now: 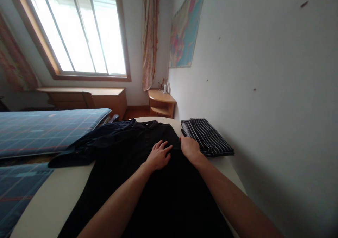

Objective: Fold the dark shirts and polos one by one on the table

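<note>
A black shirt (163,192) lies spread on the table, its collar (148,124) at the far end and its body running down toward me. My left hand (159,156) rests on the upper middle of the shirt, fingers spread. Along the shirt's right side, my right hand (190,148) is closed with its fingertips on the black cloth; the exact grip is partly hidden by the hand. Just beyond that hand lies a folded black-and-white striped garment (211,136). Dark navy cloth (79,148) is bunched at the shirt's left.
The pale round-edged table (58,192) carries the clothes. To the left is a bed with a blue plaid mattress (52,129). A white wall (277,118) runs close along the right. A wooden desk (105,91) and a small corner shelf (162,96) stand at the back.
</note>
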Demonstrator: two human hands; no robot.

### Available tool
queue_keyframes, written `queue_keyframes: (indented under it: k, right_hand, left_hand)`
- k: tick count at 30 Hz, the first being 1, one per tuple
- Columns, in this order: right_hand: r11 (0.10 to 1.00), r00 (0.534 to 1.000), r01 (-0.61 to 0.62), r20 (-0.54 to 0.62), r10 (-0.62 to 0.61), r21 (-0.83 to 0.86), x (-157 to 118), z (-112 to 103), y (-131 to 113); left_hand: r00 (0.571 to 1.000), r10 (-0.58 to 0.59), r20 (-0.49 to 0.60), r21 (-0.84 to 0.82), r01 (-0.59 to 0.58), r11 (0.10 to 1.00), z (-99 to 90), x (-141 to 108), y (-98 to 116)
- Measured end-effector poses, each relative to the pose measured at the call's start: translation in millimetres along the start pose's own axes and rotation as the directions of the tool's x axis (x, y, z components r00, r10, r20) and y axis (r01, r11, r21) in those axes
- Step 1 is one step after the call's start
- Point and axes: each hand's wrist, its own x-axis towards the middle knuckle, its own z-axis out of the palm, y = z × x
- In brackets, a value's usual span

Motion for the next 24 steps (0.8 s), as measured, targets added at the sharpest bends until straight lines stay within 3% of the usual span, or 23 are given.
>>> queue_keyframes:
  k: [3, 6, 10, 13, 16, 18, 22, 24]
  right_hand:
    - [0.998, 0.994, 0.071, -0.088, -0.07, 0.003, 0, 0, -3]
    - [0.989, 0.984, 0.13, -0.132, -0.12, 0.07, 0, -3, -12]
    - [0.936, 0.977, 0.213, -0.092, -0.195, 0.28, -4, -5, -31]
    - [0.87, 0.959, 0.28, -0.079, -0.271, 0.405, -10, 2, -44]
    - [0.807, 0.939, 0.319, -0.048, -0.341, 0.497, -16, 16, -47]
    - [0.798, 0.935, 0.325, -0.043, -0.353, 0.508, -21, 23, -43]
    - [0.881, 0.96, 0.271, -0.046, -0.275, 0.387, -38, 22, -28]
    - [0.92, 0.964, 0.24, 0.035, -0.263, 0.311, -50, 17, -21]
  left_hand:
    - [0.999, -0.015, -0.031, -0.046, 0.013, 0.999, -0.4, 3, -2]
    - [0.994, -0.032, -0.103, -0.204, 0.01, 0.979, -3.2, 7, -5]
    - [0.971, -0.138, -0.193, -0.516, 0.019, 0.856, -7.3, 11, -14]
    - [0.946, -0.229, -0.23, -0.628, 0.035, 0.778, -7.6, 12, -25]
    - [0.941, -0.269, -0.206, -0.625, 0.086, 0.776, -7.7, 12, -30]
    - [0.949, -0.259, -0.182, -0.555, 0.118, 0.823, -10.0, 10, -28]
    - [0.936, -0.295, -0.19, -0.373, 0.209, 0.904, -21.6, 6, -14]
    - [0.931, -0.331, -0.153, -0.303, 0.275, 0.912, -28.9, 3, -7]
